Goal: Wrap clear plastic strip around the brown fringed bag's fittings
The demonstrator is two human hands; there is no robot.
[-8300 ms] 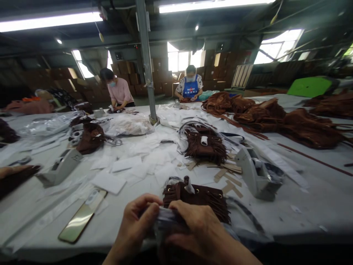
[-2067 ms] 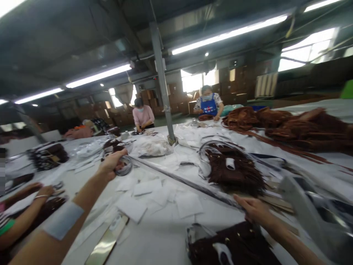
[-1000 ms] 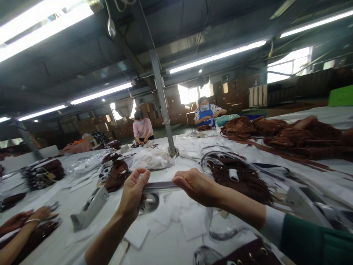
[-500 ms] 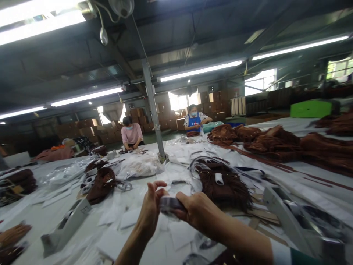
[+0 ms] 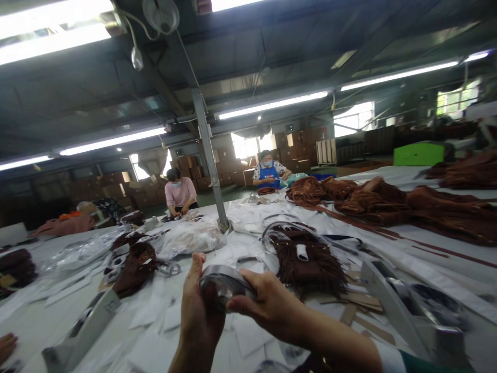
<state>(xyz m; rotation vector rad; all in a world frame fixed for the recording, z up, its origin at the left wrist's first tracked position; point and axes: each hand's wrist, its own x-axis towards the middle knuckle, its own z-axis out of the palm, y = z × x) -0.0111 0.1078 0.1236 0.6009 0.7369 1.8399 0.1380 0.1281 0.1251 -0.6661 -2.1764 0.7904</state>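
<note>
My left hand point(image 5: 200, 316) is raised over the white table point(image 5: 58, 316), palm towards a coiled clear plastic strip point(image 5: 225, 285), fingers upright behind it. From the right, my right hand point(image 5: 267, 305) pinches the same coil with thumb and fingers. Just beyond the hands lies a dark brown fringed bag point(image 5: 308, 261) with a white tag. A second brown bag point(image 5: 134, 264) sits to the left among loose white paper sheets point(image 5: 163, 316).
Grey tape dispensers stand at the right point(image 5: 392, 305) and lower left point(image 5: 77, 336). A pile of tan fringed bags point(image 5: 388, 199) covers the far right. A steel post point(image 5: 209, 160) rises mid-table. Two people point(image 5: 178, 194) point(image 5: 267, 173) work at the far side. Another person's hand point(image 5: 5, 344) shows at the left edge.
Both hands, which stretched the plastic strip between them a second ago, have come together, and the strip is now gathered into a coil. The view has tilted upward and shifted right.
</note>
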